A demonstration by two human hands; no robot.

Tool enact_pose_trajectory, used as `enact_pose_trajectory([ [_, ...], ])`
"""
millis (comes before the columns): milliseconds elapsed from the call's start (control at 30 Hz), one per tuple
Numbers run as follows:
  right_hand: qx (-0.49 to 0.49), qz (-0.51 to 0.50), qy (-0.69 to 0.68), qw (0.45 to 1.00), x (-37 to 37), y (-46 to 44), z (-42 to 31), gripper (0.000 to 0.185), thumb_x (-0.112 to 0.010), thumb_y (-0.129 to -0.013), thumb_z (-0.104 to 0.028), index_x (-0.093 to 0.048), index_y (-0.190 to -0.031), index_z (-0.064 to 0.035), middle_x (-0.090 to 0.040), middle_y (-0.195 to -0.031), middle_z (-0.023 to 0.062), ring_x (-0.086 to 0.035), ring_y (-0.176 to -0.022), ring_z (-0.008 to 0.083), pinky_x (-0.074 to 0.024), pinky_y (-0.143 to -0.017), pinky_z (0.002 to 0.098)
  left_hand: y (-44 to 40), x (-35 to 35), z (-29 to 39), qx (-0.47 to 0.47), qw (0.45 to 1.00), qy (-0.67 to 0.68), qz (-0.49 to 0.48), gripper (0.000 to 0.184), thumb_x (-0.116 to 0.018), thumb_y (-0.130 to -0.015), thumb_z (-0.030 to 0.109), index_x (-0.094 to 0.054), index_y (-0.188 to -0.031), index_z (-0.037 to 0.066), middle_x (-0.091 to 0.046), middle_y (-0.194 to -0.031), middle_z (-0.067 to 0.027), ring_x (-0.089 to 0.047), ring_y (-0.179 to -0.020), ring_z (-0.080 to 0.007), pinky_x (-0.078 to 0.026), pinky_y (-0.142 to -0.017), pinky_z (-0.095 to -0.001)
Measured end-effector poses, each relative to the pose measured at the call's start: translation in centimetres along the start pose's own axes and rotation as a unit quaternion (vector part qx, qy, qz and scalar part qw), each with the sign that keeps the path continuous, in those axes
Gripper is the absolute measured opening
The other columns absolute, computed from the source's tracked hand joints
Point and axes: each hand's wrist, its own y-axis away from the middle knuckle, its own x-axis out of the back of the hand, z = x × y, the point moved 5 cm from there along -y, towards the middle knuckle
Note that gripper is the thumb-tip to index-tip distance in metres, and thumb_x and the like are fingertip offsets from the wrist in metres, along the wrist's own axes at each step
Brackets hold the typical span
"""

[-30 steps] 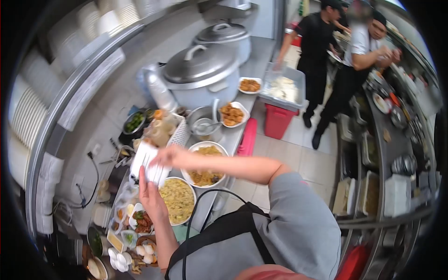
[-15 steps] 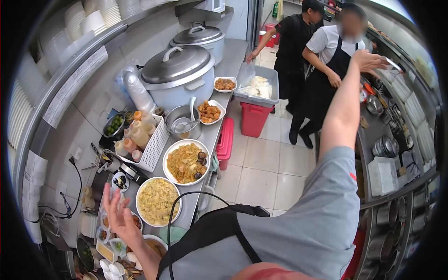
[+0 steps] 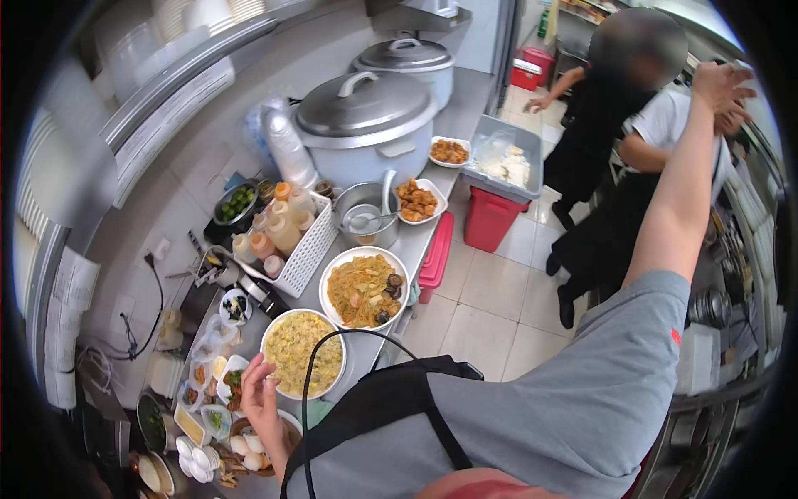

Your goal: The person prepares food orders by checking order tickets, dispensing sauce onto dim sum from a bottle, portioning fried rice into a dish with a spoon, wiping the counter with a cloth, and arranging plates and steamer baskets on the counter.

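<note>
My left hand (image 3: 262,401) is raised above the counter's near end with slightly curled, parted fingers and nothing in it. It is beside a bowl of yellow fried rice (image 3: 304,353) and a small dish of red-brown food (image 3: 233,389). Past the rice stands a bowl of noodles with mushrooms (image 3: 363,289). My right arm stretches far to the upper right, and my right hand (image 3: 720,86) has its fingers apart, in front of a person in a white shirt (image 3: 662,118). Something pale shows behind its fingertips; whether they touch it is unclear.
On the counter (image 3: 468,91) are two large lidded cookers (image 3: 363,112), a metal pot (image 3: 366,212), a white basket of sauce bottles (image 3: 312,252) and two dishes of fried pieces (image 3: 418,200). A grey tub (image 3: 504,162) rests on a red bin (image 3: 494,218). Another person in black (image 3: 603,104) stands nearby.
My hands were together over the counter at a white stack; my right hand has since swung to the upper right. My left hand has drawn back toward the counter's near end. The person in black has moved.
</note>
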Motion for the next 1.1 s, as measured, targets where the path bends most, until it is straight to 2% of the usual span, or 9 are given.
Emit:
enact_pose_trajectory([
  [133,0.149,-0.161,0.295,0.930,-1.2,1.0,-5.3,0.040,-0.040,-0.079,-0.029,-0.056,-0.108,-0.0088,-0.041,-0.122,0.0160,-0.030,-0.111,0.0463,-0.0183,-0.085,0.0655,0.1,-0.3,-0.1,-0.008,1.000,0.001,0.000,0.022,-0.051,-0.079,-0.001,-0.053,-0.100,-0.003,-0.047,-0.114,-0.0145,-0.053,-0.095,-0.0210,-0.045,-0.078,-0.0287],
  [300,0.001,-0.084,-0.168,0.982,9.9,-1.6,-12.5,0.032,-0.047,-0.076,-0.019,-0.057,-0.103,-0.0058,-0.046,-0.107,0.0128,-0.035,-0.093,0.0331,-0.0248,-0.073,0.0496,0.9,-0.1,0.8,-0.002,1.000,-0.026,-0.015,0.019,-0.054,-0.080,0.004,-0.057,-0.098,0.001,-0.055,-0.105,-0.0097,-0.055,-0.091,-0.0164,-0.045,-0.077,-0.0266],
  [433,-0.228,-0.036,-0.806,0.545,24.0,-4.6,-15.7,0.026,-0.052,-0.074,-0.011,-0.059,-0.099,-0.0035,-0.050,-0.096,0.0103,-0.039,-0.079,0.0225,-0.0300,-0.064,0.0368,1.1,1.0,4.4,-0.047,0.992,-0.113,0.013,0.016,-0.055,-0.080,0.007,-0.060,-0.094,0.001,-0.060,-0.094,-0.0089,-0.058,-0.082,-0.0159,-0.046,-0.070,-0.0257],
  [633,-0.414,-0.380,-0.816,0.136,43.1,-3.4,-22.0,0.021,-0.061,-0.071,0.001,-0.061,-0.092,0.0000,-0.056,-0.078,0.0065,-0.044,-0.058,0.0066,-0.0378,-0.050,0.0177,0.2,4.7,11.6,-0.198,0.959,-0.176,0.103,0.019,-0.055,-0.079,0.012,-0.060,-0.094,0.002,-0.061,-0.085,-0.0106,-0.058,-0.078,-0.0215,-0.045,-0.069,-0.0306],
  [667,-0.229,-0.249,-0.941,-0.021,43.1,-2.5,-25.4,0.017,-0.060,-0.073,-0.002,-0.062,-0.090,-0.0034,-0.055,-0.073,0.0028,-0.036,-0.053,0.0051,-0.0326,-0.047,0.0162,0.5,5.4,13.2,-0.186,0.962,-0.170,0.107,0.023,-0.056,-0.079,0.012,-0.059,-0.099,0.002,-0.061,-0.090,-0.0122,-0.058,-0.081,-0.0213,-0.045,-0.071,-0.0301],
  [733,-0.168,-0.291,-0.942,-0.015,50.8,2.1,-26.5,0.031,-0.047,-0.083,-0.008,-0.050,-0.112,0.0031,-0.050,-0.115,0.0178,-0.050,-0.104,0.0194,-0.0400,-0.086,0.0274,1.1,7.3,14.8,-0.224,0.954,-0.158,0.123,0.039,-0.055,-0.079,0.012,-0.048,-0.117,0.005,-0.055,-0.110,-0.0105,-0.053,-0.097,-0.0200,-0.042,-0.080,-0.0302],
  [800,-0.087,-0.351,-0.909,-0.205,60.7,4.1,-23.6,0.031,-0.052,-0.078,0.005,-0.053,-0.109,0.0026,-0.056,-0.107,0.0133,-0.054,-0.096,0.0151,-0.0428,-0.081,0.0248,1.6,9.2,15.7,-0.257,0.944,-0.122,0.167,0.047,-0.056,-0.079,0.011,-0.040,-0.123,0.004,-0.052,-0.114,-0.0115,-0.052,-0.100,-0.0195,-0.041,-0.082,-0.0301],
  [933,0.094,-0.389,-0.864,-0.307,74.4,6.2,-16.4,0.025,-0.054,-0.077,0.004,-0.059,-0.102,0.0014,-0.057,-0.095,0.0055,-0.051,-0.086,0.0090,-0.0396,-0.073,0.0188,4.2,13.3,16.4,-0.252,0.942,-0.100,0.197,0.064,-0.054,-0.079,0.005,-0.020,-0.133,0.003,-0.045,-0.123,-0.0149,-0.048,-0.105,-0.0192,-0.038,-0.087,-0.0296],
  [1100,0.002,-0.436,-0.823,-0.365,79.5,6.8,-12.8,0.027,-0.049,-0.080,0.005,-0.055,-0.106,0.0019,-0.051,-0.110,0.0112,-0.052,-0.096,0.0170,-0.0415,-0.083,0.0264,5.8,20.9,19.0,-0.314,0.856,-0.317,0.260,0.041,-0.051,-0.074,-0.006,-0.055,-0.112,0.008,-0.060,-0.096,-0.0105,-0.057,-0.084,-0.0158,-0.044,-0.074,-0.0254],
])
